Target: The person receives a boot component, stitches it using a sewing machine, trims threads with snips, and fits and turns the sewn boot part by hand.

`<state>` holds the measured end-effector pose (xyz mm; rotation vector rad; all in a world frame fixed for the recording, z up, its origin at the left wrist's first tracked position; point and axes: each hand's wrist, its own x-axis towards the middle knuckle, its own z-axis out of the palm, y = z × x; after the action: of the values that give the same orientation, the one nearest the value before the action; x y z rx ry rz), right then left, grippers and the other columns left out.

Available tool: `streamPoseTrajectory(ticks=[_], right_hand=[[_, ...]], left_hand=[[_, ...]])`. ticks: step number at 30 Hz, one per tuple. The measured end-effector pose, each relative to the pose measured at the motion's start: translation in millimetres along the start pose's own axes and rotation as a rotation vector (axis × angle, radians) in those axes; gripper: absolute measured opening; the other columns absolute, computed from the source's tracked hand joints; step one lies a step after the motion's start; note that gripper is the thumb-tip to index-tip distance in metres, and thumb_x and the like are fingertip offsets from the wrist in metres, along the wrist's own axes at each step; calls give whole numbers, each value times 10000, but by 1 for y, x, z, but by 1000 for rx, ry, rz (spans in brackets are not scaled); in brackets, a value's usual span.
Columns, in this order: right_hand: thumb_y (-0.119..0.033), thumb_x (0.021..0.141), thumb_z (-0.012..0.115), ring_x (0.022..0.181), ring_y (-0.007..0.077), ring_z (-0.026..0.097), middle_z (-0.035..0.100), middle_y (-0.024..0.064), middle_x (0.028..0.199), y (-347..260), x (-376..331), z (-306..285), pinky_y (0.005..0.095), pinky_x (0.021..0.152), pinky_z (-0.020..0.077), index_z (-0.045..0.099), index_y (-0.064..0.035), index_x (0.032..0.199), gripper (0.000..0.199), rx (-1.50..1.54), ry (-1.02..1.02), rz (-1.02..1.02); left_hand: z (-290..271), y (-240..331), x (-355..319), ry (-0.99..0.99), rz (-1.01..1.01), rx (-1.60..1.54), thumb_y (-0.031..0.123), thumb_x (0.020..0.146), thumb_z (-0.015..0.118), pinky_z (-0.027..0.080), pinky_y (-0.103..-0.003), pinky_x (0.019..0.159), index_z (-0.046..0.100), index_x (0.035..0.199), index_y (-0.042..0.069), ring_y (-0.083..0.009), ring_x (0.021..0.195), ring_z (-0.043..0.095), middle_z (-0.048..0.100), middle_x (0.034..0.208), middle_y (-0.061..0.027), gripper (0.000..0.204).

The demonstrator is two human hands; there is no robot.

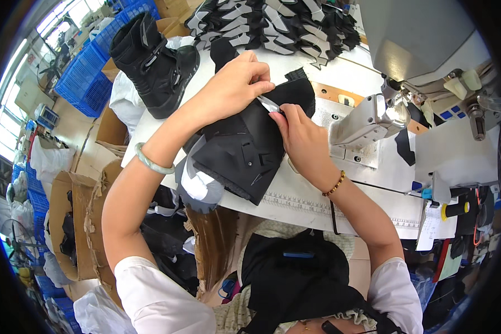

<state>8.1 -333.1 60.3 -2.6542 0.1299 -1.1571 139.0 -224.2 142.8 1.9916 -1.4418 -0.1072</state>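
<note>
A black boot upper [245, 147] with stitched panels lies over the near edge of the white worktable. A short silver-grey strip [269, 104] shows on it between my two hands. My left hand [235, 86] is closed, thumb and forefinger pinching at the upper's far part, just above the strip. Lower and to the right, my right hand [306, 136] grips the upper by its edge, its thumb and finger at the strip's near end. Whether the strip is attached is too small to tell. A white and grey rounded part [205, 186] hangs at the upper's near left end.
Right of the upper stands a sewing machine [367, 119]. A finished black boot [153, 64] stands at the table's left. Several black and grey cut pieces [273, 25] are piled at the back. A ruler scale [317, 207] runs along the front edge. Cardboard boxes [75, 222] flank the left.
</note>
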Motion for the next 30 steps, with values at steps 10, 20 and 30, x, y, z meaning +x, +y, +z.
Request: streamPoseTrajectory(ticks=[10,20,30], right_hand=[[-294,848,578,565,223,564,544,52,765,16,-29,-31,332,463,430,514,-68,893,239,65,-161,61],[-197,677,720,939,309,488,526,119,1009,76,-104,-72,423,835,369,549,-56,1025,413,-19,-328,-166],[21,773,590,931,313,487,506,151,979,75,-118,-75,388,826,391,568,-3,969,198,73,-180,-128]], left_hand=[[-45,10,-17,492,91,139,106,746,680,414,-211,649,570,993,24,-91,717,474,487,772,-7,283],[0,-53,-89,18,-489,93,29,723,469,459,-351,673,637,983,-28,-262,725,627,642,846,-224,315],[-11,15,-213,561,-435,46,228,879,526,429,-293,579,578,776,-16,-187,596,544,562,636,-136,270]])
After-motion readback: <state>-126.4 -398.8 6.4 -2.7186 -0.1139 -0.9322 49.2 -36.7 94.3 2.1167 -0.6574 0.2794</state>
